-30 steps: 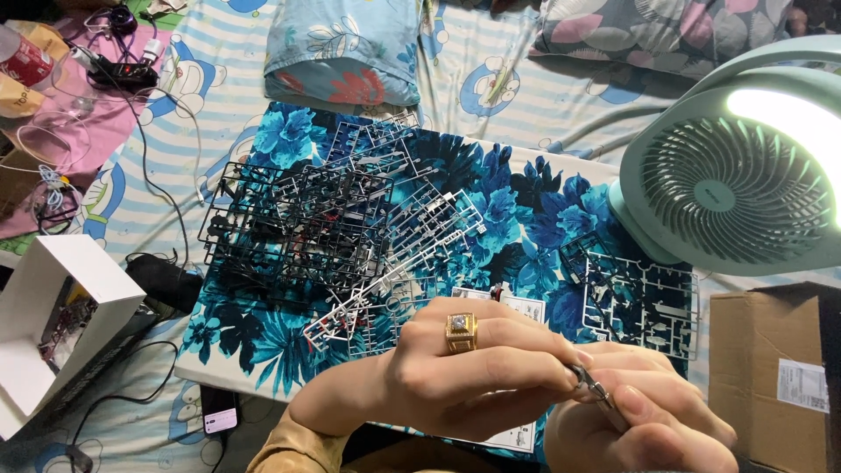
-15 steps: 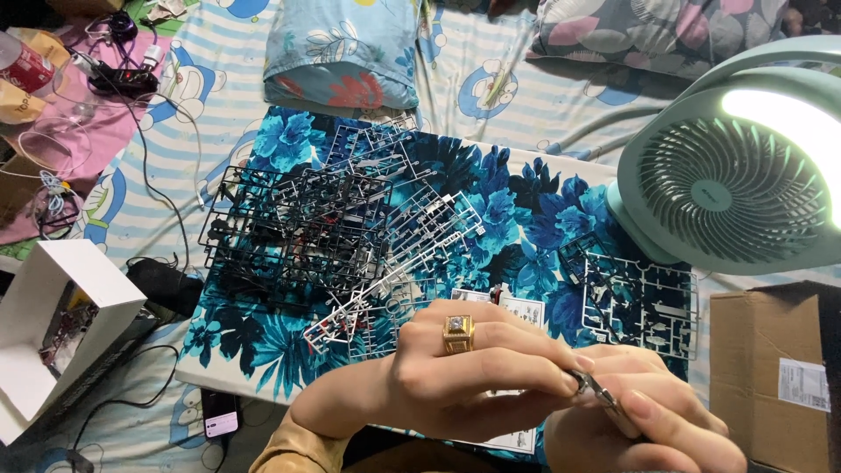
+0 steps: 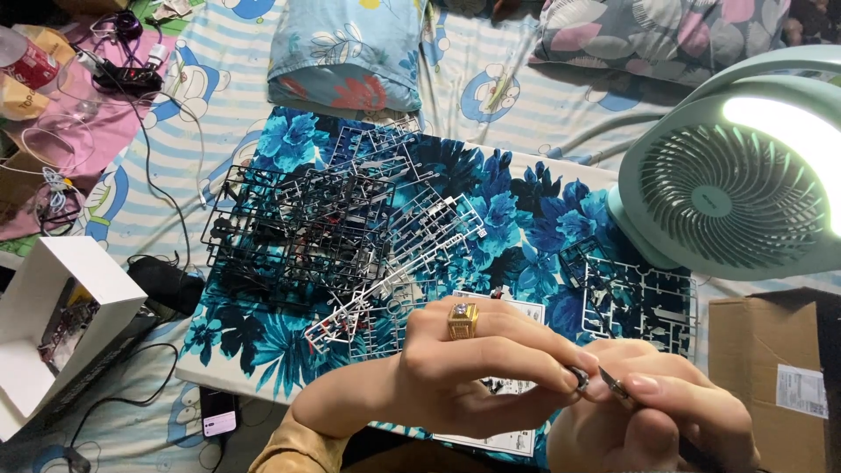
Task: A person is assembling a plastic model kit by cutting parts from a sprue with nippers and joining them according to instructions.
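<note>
Seen from the head camera, low and right of the flowered board (image 3: 526, 206): left hand (image 3: 473, 368), a gold ring (image 3: 462, 320) on one finger, closed with fingertips pinching a tiny dark part (image 3: 579, 377); right hand (image 3: 657, 420) closed around a thin metal blade (image 3: 613, 384), its long axis slanting from lower right up to upper left, tip aimed at the part and just touching or nearly so, hard to tell which; both hands meeting just past the board's near edge, above a white instruction sheet (image 3: 517, 311). On the board's left half, a heap of black plastic part frames (image 3: 298, 232), with a white frame (image 3: 394, 271) slanting across its middle; another dark frame (image 3: 639, 298) at its right end. Right of the board, a pale green fan (image 3: 727, 193) and a cardboard box (image 3: 771, 368); left of the board, an open white box (image 3: 61, 298); beyond it, a pillow (image 3: 350, 52).
</note>
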